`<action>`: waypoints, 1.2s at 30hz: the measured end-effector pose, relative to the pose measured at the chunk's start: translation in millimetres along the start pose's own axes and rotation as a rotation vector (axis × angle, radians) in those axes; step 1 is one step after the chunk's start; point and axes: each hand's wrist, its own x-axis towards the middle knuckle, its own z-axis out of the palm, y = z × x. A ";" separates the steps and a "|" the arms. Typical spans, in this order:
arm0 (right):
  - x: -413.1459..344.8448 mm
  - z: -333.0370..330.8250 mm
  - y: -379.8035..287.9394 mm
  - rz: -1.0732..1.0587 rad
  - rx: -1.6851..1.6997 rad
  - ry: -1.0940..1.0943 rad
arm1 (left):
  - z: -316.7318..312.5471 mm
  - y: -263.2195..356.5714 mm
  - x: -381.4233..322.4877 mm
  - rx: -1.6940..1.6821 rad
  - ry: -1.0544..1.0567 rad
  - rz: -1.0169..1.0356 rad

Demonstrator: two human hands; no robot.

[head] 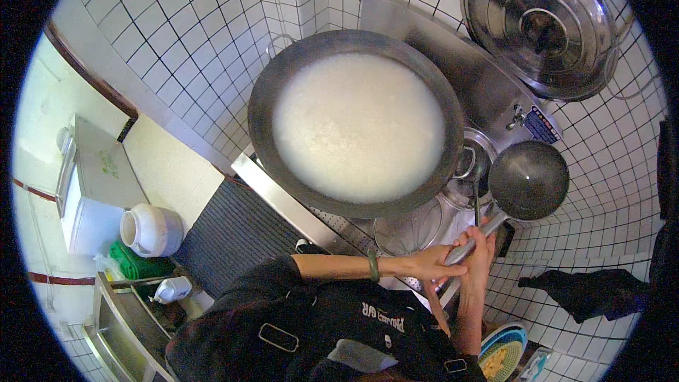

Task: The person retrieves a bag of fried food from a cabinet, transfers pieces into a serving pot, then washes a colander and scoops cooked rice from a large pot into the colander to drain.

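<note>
My right hand (pixel 479 246) grips the grey handle (pixel 462 252) of a small dark wok (pixel 529 180), which is held up to the right of the stove. The fingers of my left hand (pixel 436 263) are around the lower end of that same handle. A green bangle (pixel 373 266) circles my left wrist. Beyond my hands a large dark wok (pixel 451 101) sits on the stove, filled with cloudy whitish liquid (pixel 358 127). Between the two woks, a ladle (pixel 477 204) rests in a metal pot (pixel 489 140). The inside of the small wok looks bare.
A round wire strainer (pixel 408 228) lies by the stove's front. A large metal lid (pixel 541 26) hangs against the tiled wall, above a tap (pixel 515 116). To the left are a ribbed black mat (pixel 238 233), a white plastic jar (pixel 154 231) and a metal rack (pixel 124 323). A colander (pixel 501 358) stands lower right.
</note>
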 end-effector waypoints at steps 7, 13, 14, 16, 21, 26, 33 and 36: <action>11.1 46.4 -47.6 -0.048 -0.236 -0.349 | -43.0 -13.3 -63.2 0.362 0.116 0.319; 6.9 80.1 -40.4 -0.028 -0.671 -0.453 | -49.8 -24.3 -111.6 -0.017 -0.139 -0.091; -0.5 83.2 -34.9 -0.048 -0.661 -0.475 | -50.3 -20.9 -112.3 0.010 -0.107 -0.085; -20.4 91.3 -18.3 0.018 -0.606 -0.410 | -50.5 -9.0 -108.6 -0.265 0.145 0.200; -52.3 106.0 28.3 -0.277 -0.524 -0.633 | -66.2 29.4 -105.0 -0.521 0.414 0.266; -20.9 -11.5 60.3 -0.193 -0.919 -0.225 | -94.0 55.7 -143.9 -0.579 0.775 0.218; 30.2 -222.1 199.8 0.016 -1.651 -0.507 | -142.5 77.5 -241.8 -0.306 1.199 0.022; 21.8 -235.5 203.2 0.181 -1.226 -0.873 | -147.9 79.6 -273.2 -0.279 1.232 0.031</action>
